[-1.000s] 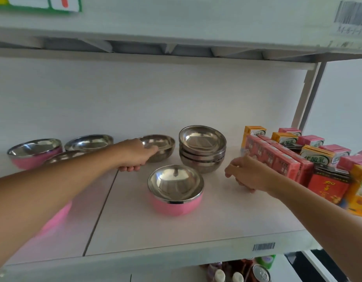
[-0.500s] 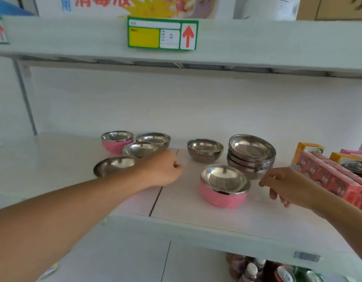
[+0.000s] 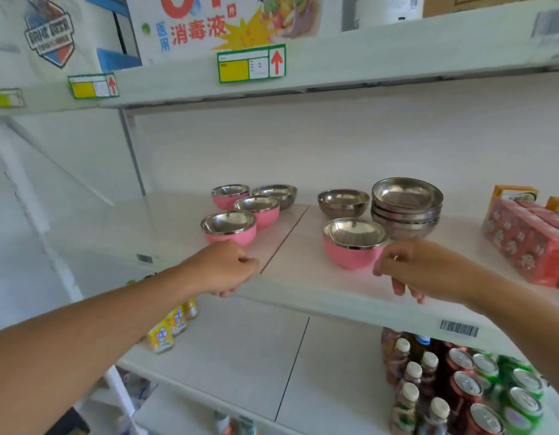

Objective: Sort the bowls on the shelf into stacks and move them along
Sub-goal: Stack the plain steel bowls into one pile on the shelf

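On the white shelf (image 3: 306,287) stand several bowls. Three pink bowls (image 3: 229,229) with steel insides and one plain steel bowl (image 3: 276,194) cluster left of the shelf seam. Right of the seam sit a lone pink bowl (image 3: 353,248), a steel bowl (image 3: 342,202) behind it, and a stack of steel bowls (image 3: 407,208). My left hand (image 3: 221,266) hovers at the shelf's front edge, just in front of the nearest left pink bowl, fingers curled, holding nothing. My right hand (image 3: 419,268) is beside the lone pink bowl's right side, fingers loosely bent, empty.
Red and orange drink cartons (image 3: 529,240) fill the shelf's right end. The shelf below holds bottles and cans (image 3: 460,390) at right and small yellow cartons (image 3: 170,328) at left. A price tag (image 3: 251,62) hangs on the upper shelf edge.
The view has pulled back and tilted, showing more shelves. My left hand has drawn back from the far steel bowl to the shelf's front edge. My right hand moved nearer the lone pink bowl.
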The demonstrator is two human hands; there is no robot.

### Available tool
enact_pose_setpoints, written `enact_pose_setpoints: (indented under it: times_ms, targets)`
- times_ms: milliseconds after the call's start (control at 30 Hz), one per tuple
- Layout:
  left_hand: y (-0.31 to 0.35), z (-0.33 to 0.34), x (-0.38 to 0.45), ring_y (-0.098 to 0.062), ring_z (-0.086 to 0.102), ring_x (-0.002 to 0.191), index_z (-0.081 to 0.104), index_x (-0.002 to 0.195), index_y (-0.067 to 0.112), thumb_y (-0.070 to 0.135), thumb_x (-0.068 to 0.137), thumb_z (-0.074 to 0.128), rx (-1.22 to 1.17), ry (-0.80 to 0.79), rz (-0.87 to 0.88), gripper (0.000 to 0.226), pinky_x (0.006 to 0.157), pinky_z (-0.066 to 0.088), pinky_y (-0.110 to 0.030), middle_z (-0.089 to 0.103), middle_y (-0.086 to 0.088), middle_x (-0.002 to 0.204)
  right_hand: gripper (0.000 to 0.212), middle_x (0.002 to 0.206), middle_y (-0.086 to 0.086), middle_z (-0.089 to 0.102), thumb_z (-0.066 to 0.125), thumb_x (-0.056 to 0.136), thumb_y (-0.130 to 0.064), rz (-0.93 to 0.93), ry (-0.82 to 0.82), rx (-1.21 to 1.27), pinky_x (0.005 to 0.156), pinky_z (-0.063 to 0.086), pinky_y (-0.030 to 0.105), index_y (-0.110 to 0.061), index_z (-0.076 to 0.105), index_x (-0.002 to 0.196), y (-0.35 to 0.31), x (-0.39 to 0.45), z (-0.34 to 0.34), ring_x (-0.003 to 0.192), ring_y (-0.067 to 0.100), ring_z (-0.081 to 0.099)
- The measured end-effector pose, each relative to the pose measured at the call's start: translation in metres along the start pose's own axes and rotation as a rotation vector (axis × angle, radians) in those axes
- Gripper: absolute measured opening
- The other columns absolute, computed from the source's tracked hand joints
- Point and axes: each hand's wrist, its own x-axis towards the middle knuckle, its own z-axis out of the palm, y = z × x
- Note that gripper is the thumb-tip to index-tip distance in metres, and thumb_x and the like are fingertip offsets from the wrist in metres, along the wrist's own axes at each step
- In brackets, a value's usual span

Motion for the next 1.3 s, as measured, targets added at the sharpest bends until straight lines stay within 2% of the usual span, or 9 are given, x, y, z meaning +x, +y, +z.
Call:
enact_pose_setpoints:
  times_ms: [167, 267, 433, 567, 667, 833, 1000, 1100, 1300]
  targets:
    - [-0.036, -0.025, -0.014, -0.012, 0.061, 0.036, 0.075, 0.080, 0.011, 0.048, 0.090, 0.057, -0.022, 0.030, -0.027, 0.042, 0.036, 0.043, -0.017, 0.072, 0.003, 0.052, 0.017, 0.073, 0.001, 0.080, 0.065, 0.102, -0.035, -0.030, -0.071, 0.053, 0.054, 0.057, 0.026, -0.026, 0.080, 0.100, -0.036, 0.005, 0.030, 0.052, 0.009, 0.063]
    - [-0.064, -0.042, -0.013, -0.014, 0.063, 0.038, 0.076, 0.080, 0.014, 0.048, 0.093, 0.059, -0.023, 0.045, -0.028, 0.040, 0.041, 0.046, -0.021, 0.073, 0.002, 0.053, 0.019, 0.073, 0.002, 0.079, 0.063, 0.103, -0.031, -0.029, -0.067, 0.109, 0.055, 0.057, 0.027, -0.022, 0.080, 0.102, -0.063, 0.017, 0.045, 0.053, 0.009, 0.063]
    - [-0.120, -0.080, 0.004, -0.015, 0.065, 0.039, 0.078, 0.079, 0.015, 0.043, 0.099, 0.061, -0.007, 0.062, -0.019, 0.038, 0.038, 0.044, -0.020, 0.077, -0.002, 0.056, 0.023, 0.071, 0.004, 0.076, 0.059, 0.105, -0.025, 0.032, -0.006, 0.200, 0.052, 0.056, 0.028, -0.016, 0.080, 0.102, -0.112, 0.043, 0.065, 0.055, 0.014, 0.061]
    - [-0.158, -0.109, 0.030, -0.014, 0.066, 0.038, 0.080, 0.078, 0.016, 0.044, 0.100, 0.062, -0.013, 0.083, -0.006, 0.039, 0.039, 0.047, -0.021, 0.078, -0.003, 0.057, 0.022, 0.069, 0.003, 0.074, 0.059, 0.104, -0.026, 0.105, 0.050, 0.151, 0.045, 0.049, 0.023, -0.016, 0.078, 0.103, -0.143, 0.067, 0.083, 0.050, 0.013, 0.060]
    - [-0.172, -0.116, 0.053, -0.016, 0.066, 0.038, 0.080, 0.079, 0.014, 0.043, 0.100, 0.062, -0.034, 0.060, 0.016, 0.040, 0.040, 0.049, -0.023, 0.077, -0.005, 0.057, 0.021, 0.071, 0.007, 0.072, 0.060, 0.105, -0.022, 0.177, 0.085, 0.182, 0.046, 0.052, 0.026, -0.012, 0.077, 0.103, -0.153, 0.083, 0.101, 0.051, 0.016, 0.058]
    - [-0.166, -0.114, 0.089, -0.014, 0.066, 0.039, 0.079, 0.079, 0.015, 0.042, 0.099, 0.060, -0.051, 0.008, 0.080, 0.038, 0.040, 0.049, -0.022, 0.078, -0.002, 0.059, 0.020, 0.070, 0.008, 0.070, 0.061, 0.103, -0.023, 0.274, 0.146, 0.239, 0.046, 0.051, 0.027, -0.010, 0.076, 0.104, -0.151, 0.101, 0.112, 0.050, 0.017, 0.057]
    - [-0.143, -0.118, 0.130, -0.011, 0.063, 0.037, 0.080, 0.083, 0.015, 0.041, 0.103, 0.057, -0.049, 0.005, 0.106, 0.040, 0.040, 0.047, -0.022, 0.078, 0.001, 0.057, 0.019, 0.052, 0.001, 0.070, 0.063, 0.100, -0.024, 0.360, 0.226, 0.318, 0.044, 0.055, 0.026, -0.011, 0.075, 0.103, -0.142, 0.137, 0.086, 0.040, 0.013, 0.059]
    - [-0.125, -0.119, 0.152, -0.013, 0.061, 0.036, 0.080, 0.084, 0.011, 0.040, 0.106, 0.058, -0.063, 0.001, 0.100, 0.042, 0.039, 0.045, -0.021, 0.074, 0.001, 0.052, 0.022, 0.048, 0.003, 0.069, 0.063, 0.098, -0.025, 0.418, 0.269, 0.364, 0.043, 0.056, 0.027, -0.007, 0.075, 0.101, -0.135, 0.164, 0.072, 0.039, 0.017, 0.060]
    - [-0.085, -0.121, 0.189, -0.016, 0.061, 0.039, 0.078, 0.085, 0.009, 0.042, 0.105, 0.060, -0.035, -0.005, 0.108, 0.042, 0.044, 0.046, -0.023, 0.072, 0.000, 0.054, 0.027, 0.067, 0.011, 0.069, 0.059, 0.101, -0.029, 0.496, 0.271, 0.368, 0.043, 0.051, 0.024, -0.006, 0.072, 0.099, -0.120, 0.211, 0.072, 0.034, 0.015, 0.055]
